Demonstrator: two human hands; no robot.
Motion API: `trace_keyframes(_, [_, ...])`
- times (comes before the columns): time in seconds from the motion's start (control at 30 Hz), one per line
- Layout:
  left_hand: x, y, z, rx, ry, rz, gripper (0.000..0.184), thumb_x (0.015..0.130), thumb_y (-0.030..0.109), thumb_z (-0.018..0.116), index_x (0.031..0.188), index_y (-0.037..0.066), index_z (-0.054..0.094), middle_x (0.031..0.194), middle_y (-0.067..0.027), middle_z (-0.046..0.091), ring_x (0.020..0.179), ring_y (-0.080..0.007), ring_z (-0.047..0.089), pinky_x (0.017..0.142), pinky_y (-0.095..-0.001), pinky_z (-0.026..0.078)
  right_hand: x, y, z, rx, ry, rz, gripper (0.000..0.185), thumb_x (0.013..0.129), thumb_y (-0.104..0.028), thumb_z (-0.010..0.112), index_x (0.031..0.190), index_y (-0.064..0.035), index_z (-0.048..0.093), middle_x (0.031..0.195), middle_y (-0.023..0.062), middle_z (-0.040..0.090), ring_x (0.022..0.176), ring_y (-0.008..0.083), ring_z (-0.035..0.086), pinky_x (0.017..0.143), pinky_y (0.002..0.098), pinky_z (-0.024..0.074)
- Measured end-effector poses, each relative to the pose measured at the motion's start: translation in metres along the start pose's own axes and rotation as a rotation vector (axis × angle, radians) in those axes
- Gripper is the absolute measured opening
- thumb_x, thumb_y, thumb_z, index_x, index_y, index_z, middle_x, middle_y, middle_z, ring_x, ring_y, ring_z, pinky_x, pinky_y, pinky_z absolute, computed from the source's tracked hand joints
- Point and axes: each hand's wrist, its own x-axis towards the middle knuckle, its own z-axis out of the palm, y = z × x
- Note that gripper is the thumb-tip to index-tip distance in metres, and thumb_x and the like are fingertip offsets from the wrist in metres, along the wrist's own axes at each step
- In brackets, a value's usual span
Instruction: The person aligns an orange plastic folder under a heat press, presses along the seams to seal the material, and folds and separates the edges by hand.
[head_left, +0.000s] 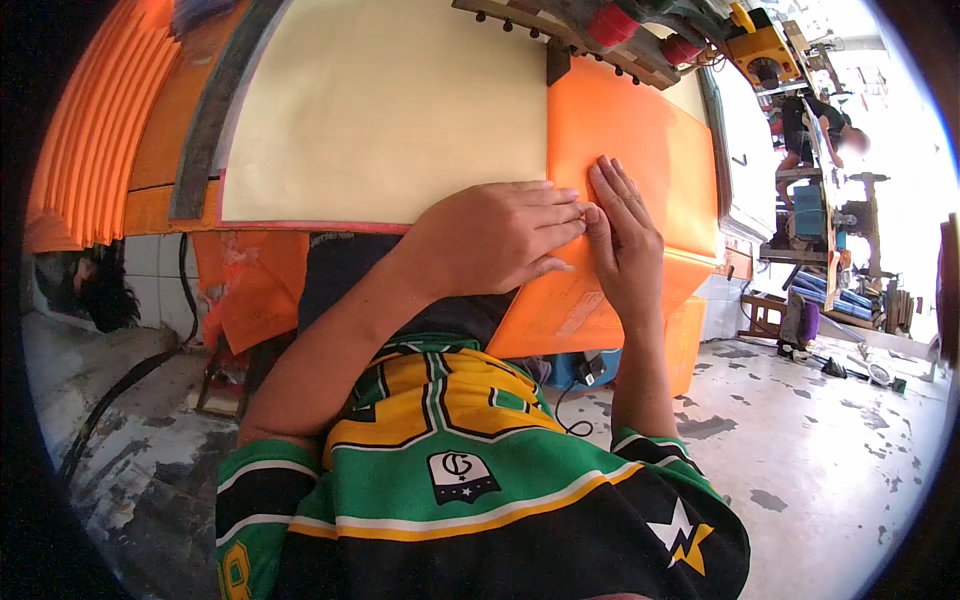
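An orange sheet (640,130) lies at the right part of the work surface, its near part hanging over the front edge. My right hand (625,235) lies flat on it, fingers stretched forward. Beside it my left hand (505,235) reaches across from the left, palm down with fingers apart, its fingertips near my right thumb at the sheet's left edge. Neither hand grips anything. A pale yellow board (390,110) covers the surface to the left of the orange sheet. A dark metal bar (570,40) of a machine crosses above the far edge.
Stacked orange sheets (95,130) stand at the far left. A yellow control box (765,57) is at the upper right. A person (815,125) in dark clothing bends over a bench in the right background. A black cable (140,370) runs down at the left.
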Motion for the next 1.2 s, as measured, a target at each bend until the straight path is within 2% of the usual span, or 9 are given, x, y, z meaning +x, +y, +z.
trace_keyframes(0.3, [-0.0003, 0.0, -0.0014, -0.027, -0.001, -0.019, 0.047, 0.098, 0.024, 0.076, 0.138, 0.0, 0.07, 0.145, -0.0168, 0.07, 0.142, -0.0323, 0.062, 0.123, -0.0442, 0.049, 0.0008, -0.0006, 0.0063, -0.016, 0.076, -0.024, 0.04, 0.108, -0.015, 0.066, 0.146, -0.0011, 0.07, 0.155, 0.0219, 0.064, 0.152, 0.0378, 0.054, 0.126, 0.0489, 0.0418])
trace_keyframes(1.2, [-0.0007, -0.001, -0.0011, -0.029, -0.017, -0.037, 0.048, 0.099, 0.027, 0.075, 0.139, 0.001, 0.069, 0.146, -0.0161, 0.069, 0.143, -0.0311, 0.061, 0.123, -0.0441, 0.049, 0.0006, -0.0013, 0.0074, -0.04, 0.078, -0.017, 0.04, 0.109, -0.018, 0.064, 0.145, -0.0012, 0.07, 0.155, 0.0214, 0.064, 0.152, 0.0378, 0.054, 0.126, 0.049, 0.042])
